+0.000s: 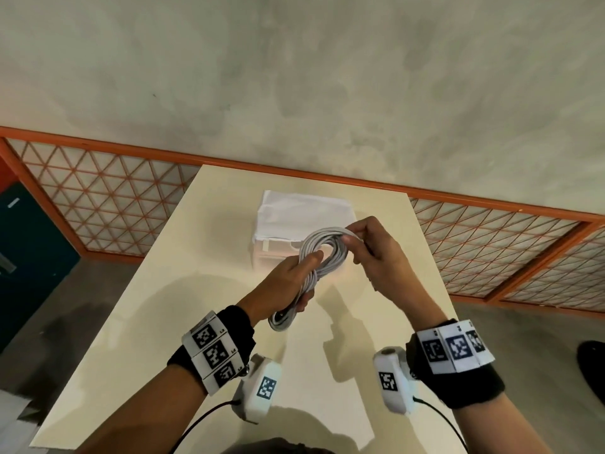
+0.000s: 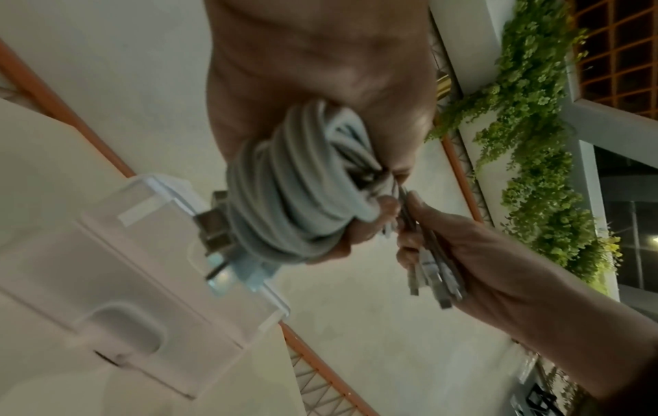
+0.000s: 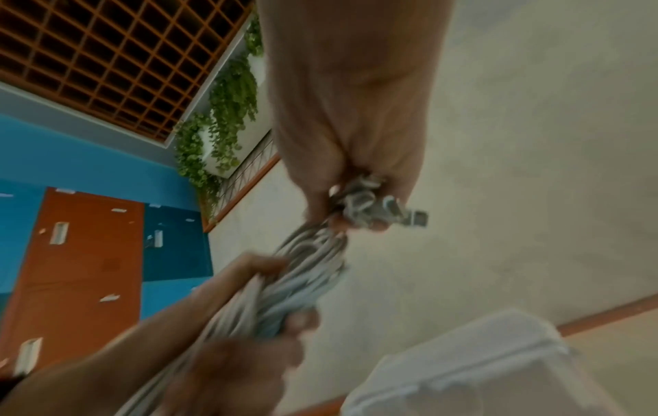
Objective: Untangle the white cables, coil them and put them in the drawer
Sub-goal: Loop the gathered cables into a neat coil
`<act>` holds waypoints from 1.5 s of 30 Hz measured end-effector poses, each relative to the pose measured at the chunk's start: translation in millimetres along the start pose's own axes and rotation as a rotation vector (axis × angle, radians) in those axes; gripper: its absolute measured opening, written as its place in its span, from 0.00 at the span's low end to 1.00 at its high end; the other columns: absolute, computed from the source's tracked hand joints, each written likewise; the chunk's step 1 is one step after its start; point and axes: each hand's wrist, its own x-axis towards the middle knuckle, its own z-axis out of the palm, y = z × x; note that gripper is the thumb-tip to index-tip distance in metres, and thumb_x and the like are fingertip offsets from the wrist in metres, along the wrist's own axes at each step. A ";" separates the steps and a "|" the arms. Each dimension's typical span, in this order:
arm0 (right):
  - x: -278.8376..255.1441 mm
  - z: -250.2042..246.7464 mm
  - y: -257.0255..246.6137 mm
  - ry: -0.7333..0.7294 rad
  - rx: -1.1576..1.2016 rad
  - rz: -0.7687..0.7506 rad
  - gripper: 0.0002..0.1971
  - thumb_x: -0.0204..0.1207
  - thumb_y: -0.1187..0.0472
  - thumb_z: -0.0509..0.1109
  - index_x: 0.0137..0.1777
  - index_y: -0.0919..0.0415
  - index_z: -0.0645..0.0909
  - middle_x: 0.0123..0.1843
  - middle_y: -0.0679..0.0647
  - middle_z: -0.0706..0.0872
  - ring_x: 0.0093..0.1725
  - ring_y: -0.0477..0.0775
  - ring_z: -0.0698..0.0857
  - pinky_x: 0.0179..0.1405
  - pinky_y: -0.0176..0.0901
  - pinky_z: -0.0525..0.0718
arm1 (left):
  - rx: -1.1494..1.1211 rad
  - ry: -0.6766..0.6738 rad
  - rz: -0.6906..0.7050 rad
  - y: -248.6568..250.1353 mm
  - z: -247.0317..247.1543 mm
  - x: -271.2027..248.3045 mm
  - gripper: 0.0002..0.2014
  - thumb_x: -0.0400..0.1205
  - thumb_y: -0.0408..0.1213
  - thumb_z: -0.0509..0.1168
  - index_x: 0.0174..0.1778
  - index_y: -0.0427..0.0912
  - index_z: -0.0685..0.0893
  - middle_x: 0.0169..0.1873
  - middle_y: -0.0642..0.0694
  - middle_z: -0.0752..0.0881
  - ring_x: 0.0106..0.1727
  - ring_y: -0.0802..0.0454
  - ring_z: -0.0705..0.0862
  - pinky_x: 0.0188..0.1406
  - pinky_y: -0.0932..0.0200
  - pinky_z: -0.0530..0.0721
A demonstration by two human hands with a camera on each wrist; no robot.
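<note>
A coil of white cables (image 1: 322,250) hangs in the air above the cream table (image 1: 137,322), just in front of the white drawer box (image 1: 302,213). My left hand (image 1: 296,276) grips the coil's near side, with loops trailing below the palm (image 1: 281,319). My right hand (image 1: 366,247) pinches the coil's far right side. In the left wrist view the wound cables (image 2: 295,185) sit in my left hand's fingers and my right hand (image 2: 459,253) holds the connector ends (image 2: 431,270). In the right wrist view my right fingers pinch cable ends (image 3: 370,208).
An orange-framed lattice railing (image 1: 108,198) runs behind the table, with a grey floor (image 1: 294,77) beyond it. Blue and orange lockers (image 3: 78,253) stand at the left. Hanging green plants (image 2: 534,140) cover a wall. The drawer box's front shows a recessed handle (image 2: 124,329).
</note>
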 end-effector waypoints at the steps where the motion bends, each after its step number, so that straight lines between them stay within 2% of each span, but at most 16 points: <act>1: -1.0 7.4 2.3 0.093 0.015 0.001 0.04 0.81 0.58 0.66 0.50 0.58 0.76 0.38 0.48 0.83 0.30 0.41 0.80 0.30 0.29 0.75 | -0.015 0.021 0.012 -0.7 3.2 0.9 0.22 0.86 0.51 0.55 0.30 0.40 0.72 0.18 0.42 0.74 0.16 0.50 0.69 0.24 0.58 0.73; 3: -2.6 21.4 6.7 0.222 0.055 0.031 0.05 0.81 0.53 0.65 0.49 0.53 0.75 0.45 0.53 0.83 0.36 0.49 0.80 0.35 0.41 0.77 | -0.043 0.054 0.041 -1.9 10.6 3.1 0.21 0.86 0.52 0.55 0.33 0.41 0.74 0.20 0.40 0.74 0.18 0.49 0.70 0.22 0.60 0.73; 5: -3.2 29.9 9.5 0.258 0.093 0.065 0.07 0.82 0.46 0.60 0.49 0.48 0.74 0.44 0.55 0.81 0.38 0.54 0.78 0.36 0.45 0.76 | -0.087 0.078 0.054 -2.5 16.4 4.6 0.20 0.86 0.52 0.56 0.35 0.41 0.74 0.20 0.41 0.73 0.18 0.48 0.70 0.21 0.61 0.73; 7: -2.3 30.0 4.7 0.262 0.115 0.055 0.07 0.82 0.47 0.59 0.49 0.48 0.75 0.42 0.55 0.79 0.36 0.52 0.77 0.35 0.42 0.74 | -0.121 0.099 0.044 -4.0 18.6 5.6 0.20 0.85 0.53 0.57 0.35 0.41 0.73 0.19 0.42 0.74 0.18 0.48 0.71 0.21 0.60 0.73; 11: 1.3 16.2 -9.2 0.292 0.126 -0.035 0.03 0.80 0.56 0.67 0.48 0.54 0.79 0.36 0.49 0.81 0.27 0.48 0.75 0.28 0.32 0.71 | -0.161 0.132 0.011 -7.9 17.2 6.9 0.22 0.83 0.55 0.60 0.32 0.41 0.73 0.19 0.42 0.75 0.18 0.48 0.73 0.24 0.59 0.75; 15: -3.8 21.2 -8.6 0.368 0.210 0.026 0.06 0.80 0.56 0.68 0.46 0.58 0.78 0.31 0.50 0.81 0.26 0.51 0.74 0.26 0.40 0.72 | -0.186 0.114 0.066 -2.9 22.0 5.7 0.25 0.84 0.57 0.57 0.27 0.43 0.75 0.22 0.37 0.76 0.20 0.46 0.74 0.29 0.56 0.76; 19: -8.2 33.4 -9.2 0.383 0.390 0.164 0.06 0.78 0.57 0.70 0.45 0.59 0.80 0.36 0.52 0.85 0.29 0.47 0.79 0.27 0.37 0.74 | -0.229 0.066 0.089 -0.3 29.0 3.9 0.24 0.86 0.56 0.53 0.36 0.38 0.76 0.21 0.40 0.77 0.20 0.47 0.75 0.28 0.56 0.78; 22: -7.0 27.9 -13.9 0.381 0.468 0.203 0.04 0.73 0.61 0.75 0.41 0.61 0.85 0.38 0.54 0.89 0.36 0.47 0.85 0.34 0.35 0.81 | -0.180 0.054 0.133 0.1 26.8 4.6 0.22 0.86 0.55 0.54 0.41 0.38 0.76 0.22 0.39 0.78 0.20 0.46 0.76 0.28 0.57 0.78; 24: -7.2 22.1 -15.4 0.387 0.450 0.196 0.03 0.71 0.63 0.77 0.40 0.62 0.86 0.39 0.52 0.90 0.38 0.43 0.86 0.38 0.30 0.82 | -0.171 0.061 0.171 2.5 25.2 5.4 0.20 0.86 0.53 0.56 0.44 0.37 0.78 0.27 0.38 0.80 0.21 0.46 0.78 0.26 0.58 0.79; 26: -7.5 19.0 -15.3 0.369 0.393 0.184 0.04 0.70 0.63 0.77 0.40 0.63 0.86 0.39 0.50 0.90 0.37 0.42 0.86 0.37 0.31 0.82 | -0.178 0.073 0.197 4.1 25.8 6.0 0.16 0.86 0.49 0.59 0.44 0.40 0.80 0.32 0.40 0.80 0.21 0.45 0.80 0.25 0.57 0.79; 30: -4.3 15.0 -9.1 0.288 0.355 0.227 0.06 0.71 0.65 0.77 0.38 0.59 0.81 0.43 0.60 0.89 0.36 0.53 0.85 0.33 0.40 0.82 | -0.162 0.066 0.161 3.1 26.9 6.7 0.13 0.85 0.46 0.61 0.49 0.41 0.84 0.29 0.45 0.83 0.23 0.47 0.81 0.27 0.58 0.82; 33: -1.9 12.1 -6.0 0.231 0.272 0.213 0.08 0.70 0.64 0.78 0.40 0.59 0.79 0.41 0.62 0.87 0.40 0.60 0.85 0.37 0.47 0.84 | -0.207 -0.004 0.112 6.1 25.1 5.0 0.14 0.85 0.47 0.59 0.51 0.41 0.83 0.31 0.43 0.84 0.24 0.48 0.83 0.27 0.60 0.83; 36: -1.6 9.4 -6.4 0.189 0.239 0.176 0.09 0.69 0.65 0.78 0.39 0.57 0.79 0.36 0.58 0.86 0.40 0.55 0.84 0.40 0.46 0.83 | -0.229 -0.053 0.052 8.8 22.1 3.5 0.14 0.86 0.49 0.57 0.51 0.45 0.83 0.22 0.47 0.85 0.23 0.50 0.84 0.26 0.63 0.82; 39: 0.5 2.7 -8.1 0.160 0.201 0.153 0.11 0.66 0.66 0.80 0.36 0.53 0.80 0.33 0.51 0.84 0.36 0.49 0.83 0.38 0.45 0.82 | -0.267 -0.088 -0.006 7.9 17.8 4.3 0.15 0.85 0.51 0.56 0.54 0.46 0.82 0.22 0.40 0.83 0.23 0.49 0.84 0.25 0.62 0.82; 42: 1.1 -7.1 -11.7 -0.009 0.178 0.152 0.15 0.64 0.67 0.81 0.41 0.54 0.78 0.39 0.51 0.84 0.32 0.46 0.82 0.32 0.43 0.82 | -0.317 -0.084 -0.040 6.1 14.7 6.8 0.18 0.85 0.53 0.56 0.54 0.44 0.84 0.22 0.37 0.83 0.21 0.47 0.83 0.23 0.60 0.81; 45: 1.2 -11.8 -13.9 -0.144 0.219 0.156 0.19 0.65 0.72 0.79 0.48 0.56 0.76 0.50 0.58 0.82 0.37 0.53 0.83 0.37 0.45 0.87 | -0.356 -0.071 -0.034 6.5 12.8 9.2 0.19 0.85 0.52 0.56 0.45 0.44 0.87 0.20 0.37 0.83 0.19 0.47 0.82 0.22 0.60 0.80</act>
